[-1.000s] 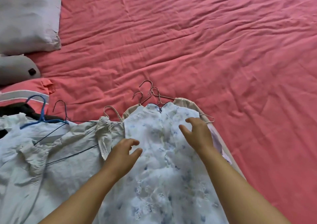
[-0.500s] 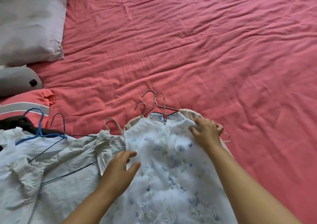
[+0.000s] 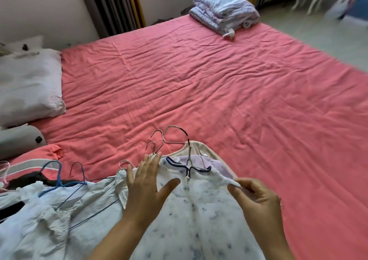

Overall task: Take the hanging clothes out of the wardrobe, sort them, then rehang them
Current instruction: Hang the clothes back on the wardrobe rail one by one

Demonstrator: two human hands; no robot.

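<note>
- My single head camera looks forward and down across the bed [image 3: 199, 84], toward the far wall.
- My hands sit close below it.

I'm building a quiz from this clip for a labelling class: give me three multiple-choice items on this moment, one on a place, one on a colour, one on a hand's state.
1. Where is the folded quilt?
A. the bed's far corner
B. on the pillow
C. under the dress

2. What colour is the bedsheet?
A. green
B. coral red
C. white

3. What is the right hand doing?
A. lying flat on the sheet
B. pinching the floral dress at its shoulder
C. holding a hanger hook

Answers: 1 A, it sits by the far wall. 2 B, red all across. 3 B, fabric shows between thumb and fingers, while the left hand is spread open.
</note>
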